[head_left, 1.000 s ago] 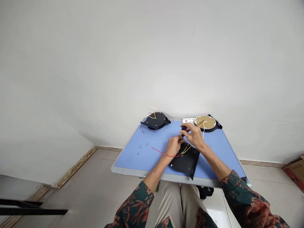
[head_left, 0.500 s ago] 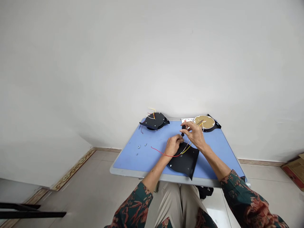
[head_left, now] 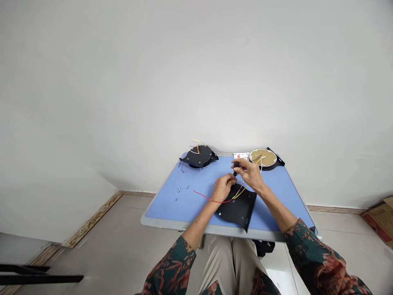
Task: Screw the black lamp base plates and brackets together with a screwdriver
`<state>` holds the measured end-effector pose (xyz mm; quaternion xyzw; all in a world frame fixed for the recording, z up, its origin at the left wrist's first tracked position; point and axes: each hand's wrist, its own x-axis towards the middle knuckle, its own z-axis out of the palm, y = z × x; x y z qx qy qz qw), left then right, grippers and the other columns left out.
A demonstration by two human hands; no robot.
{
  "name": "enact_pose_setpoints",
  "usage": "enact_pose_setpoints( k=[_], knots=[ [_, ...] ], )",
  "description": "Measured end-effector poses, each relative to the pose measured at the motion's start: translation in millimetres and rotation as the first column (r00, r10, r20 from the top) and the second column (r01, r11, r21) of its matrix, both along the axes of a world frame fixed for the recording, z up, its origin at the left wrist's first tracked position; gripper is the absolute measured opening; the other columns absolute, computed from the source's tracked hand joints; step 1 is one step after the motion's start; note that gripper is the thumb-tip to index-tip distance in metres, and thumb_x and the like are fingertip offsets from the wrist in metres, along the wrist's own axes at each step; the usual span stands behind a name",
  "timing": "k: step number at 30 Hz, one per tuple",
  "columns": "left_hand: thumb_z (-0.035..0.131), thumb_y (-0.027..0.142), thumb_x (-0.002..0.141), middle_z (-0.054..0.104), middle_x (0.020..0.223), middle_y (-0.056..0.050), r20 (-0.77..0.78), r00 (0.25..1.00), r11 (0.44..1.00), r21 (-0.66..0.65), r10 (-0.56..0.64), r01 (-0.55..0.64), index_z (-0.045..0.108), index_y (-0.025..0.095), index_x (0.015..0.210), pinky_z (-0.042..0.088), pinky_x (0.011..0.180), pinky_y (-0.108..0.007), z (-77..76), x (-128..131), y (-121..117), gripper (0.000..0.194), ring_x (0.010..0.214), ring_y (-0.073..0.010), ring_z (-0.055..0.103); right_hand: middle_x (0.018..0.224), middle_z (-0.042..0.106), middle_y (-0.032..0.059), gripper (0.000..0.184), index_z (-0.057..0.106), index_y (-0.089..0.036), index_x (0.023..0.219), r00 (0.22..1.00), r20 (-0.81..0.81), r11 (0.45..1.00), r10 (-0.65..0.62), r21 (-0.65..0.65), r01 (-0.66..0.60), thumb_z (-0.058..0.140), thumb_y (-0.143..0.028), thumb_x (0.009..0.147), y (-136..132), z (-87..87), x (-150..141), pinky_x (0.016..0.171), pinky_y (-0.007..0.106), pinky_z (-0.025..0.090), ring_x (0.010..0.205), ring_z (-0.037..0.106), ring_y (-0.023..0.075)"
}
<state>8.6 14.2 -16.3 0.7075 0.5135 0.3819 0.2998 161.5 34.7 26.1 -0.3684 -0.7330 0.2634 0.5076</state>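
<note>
A small black object (head_left: pixel 235 168) is mostly hidden by the fingers of the right hand (head_left: pixel 251 174), the curled left hand (head_left: pixel 223 187) conceals anything inside it, the tiny silver metal fasteners (head_left: pixel 179 189) are too small to identify, and a brown cardboard box (head_left: pixel 380 218) is cut off by the right edge

Table (head_left: pixel 162 209) — screws (head_left: pixel 179 190) left, plate (head_left: pixel 238 211) right

Blue tabletop (head_left: pixel 172 209), dark green floral sleeves (head_left: pixel 168 266) (red-orange blooms), matte black plate (head_left: pixel 238 211)
</note>
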Motion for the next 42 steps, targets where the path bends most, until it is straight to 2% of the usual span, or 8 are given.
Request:
enact_pose_setpoints(
  k=[4,10,14,18,22,27,33,42],
  knots=[
    [0.055,0.019,0.088,0.073,0.084,0.0,-0.008,1.0,1.0,0.006,-0.011,0.011,0.065,0.02,0.075,0.046,0.081,-0.026,0.2,-0.6,0.9,0.016,0.083,-0.0169,0.067,0.104,0.076,0.0056,0.033,0.068,-0.023,0.121,0.99,-0.01,0.989,0.14,-0.051,-0.141,0.056,-0.028,0.091,0.2,0.1,3.0,0.083,0.035,0.057,0.087,0.07,0.0179],
    [0.066,0.022,0.084,0.064,0.069,0.004,-0.053,0.997,0.999,0.005,0.053,-0.053,0.057,0.019,0.069,0.042,0.07,-0.024,0.0,-0.9,2.0,0.017,0.067,-0.0132,0.057,0.09,0.072,0.0054,0.023,0.074,-0.022,0.106,0.995,0.074,0.993,-0.071,0.101,0.063,0.066,-0.032,0.086,-2.0,1.6,-1.1,0.073,0.032,0.054,0.08,0.065,0.0187],
    [0.063,0.019,0.085,0.069,0.077,0.003,-0.011,1.0,1.0,0.015,0.005,-0.005,0.062,0.019,0.075,0.045,0.076,-0.025,-1.0,-1.0,0.1,0.01,0.075,-0.0148,0.063,0.082,0.071,0.0031,0.025,0.074,-0.022,0.106,0.995,0.062,0.996,-0.074,0.062,0.07,0.059,-0.021,0.085,0.2,-0.8,1.5,0.073,0.033,0.055,0.071,0.065,0.0169],
    [0.058,0.012,0.085,0.074,0.084,0.0,-0.014,0.999,0.999,0.007,-0.031,0.031,0.065,0.02,0.075,0.048,0.084,-0.026,-0.5,-0.9,-1.3,0.014,0.085,-0.0175,0.068,0.091,0.076,0.0037,0.035,0.067,-0.023,0.121,0.999,-0.037,1.0,0.004,0.012,-0.004,0.048,-0.02,0.091,-2.1,-2.5,2.8,0.079,0.034,0.057,0.082,0.072,0.0183],
    [0.06,0.013,0.084,0.074,0.081,0.0,-0.059,0.998,1.0,0.005,0.016,-0.016,0.065,0.02,0.074,0.049,0.082,-0.027,0.9,-0.9,-0.9,0.014,0.081,-0.0178,0.067,0.103,0.076,0.0055,0.027,0.07,-0.025,0.116,0.998,0.057,0.992,-0.033,0.126,0.026,0.058,-0.032,0.093,-8.0,1.3,-2.2,0.082,0.035,0.056,0.087,0.07,0.0199],
    [0.064,0.017,0.085,0.071,0.078,0.002,-0.108,0.994,0.999,0.025,0.028,-0.025,0.062,0.02,0.074,0.046,0.079,-0.026,0.5,0.3,-0.9,0.012,0.075,-0.016,0.064,0.094,0.072,0.0061,0.025,0.073,-0.026,0.112,0.986,0.111,0.973,-0.124,0.209,0.099,0.066,-0.031,0.089,-8.4,2.5,-5.8,0.075,0.035,0.057,0.077,0.065,0.0198],
    [0.067,0.02,0.085,0.072,0.081,0.0,-0.205,0.977,0.996,0.069,0.062,-0.049,0.064,0.021,0.077,0.047,0.079,-0.027,-2.5,0.3,-0.8,0.009,0.079,-0.0182,0.066,0.1,0.075,0.0037,0.033,0.073,-0.026,0.112,0.997,-0.037,0.989,-0.066,0.13,0.07,0.061,-0.016,0.083,-3.9,-6.1,-0.4,0.083,0.037,0.06,0.086,0.07,0.0193],
    [0.055,0.013,0.094,0.075,0.092,-0.007,-0.342,0.938,0.986,0.166,0.051,0.007,0.068,0.019,0.087,0.05,0.085,-0.031,-8.8,2.7,1.2,0.016,0.092,-0.0223,0.069,0.098,0.07,0.0044,0.033,0.068,-0.024,0.119,0.922,-0.354,0.98,-0.154,0.066,0.189,0.066,-0.029,0.086,-1.6,-3.7,10.5,0.078,0.039,0.063,0.084,0.07,0.019]
  ],
)
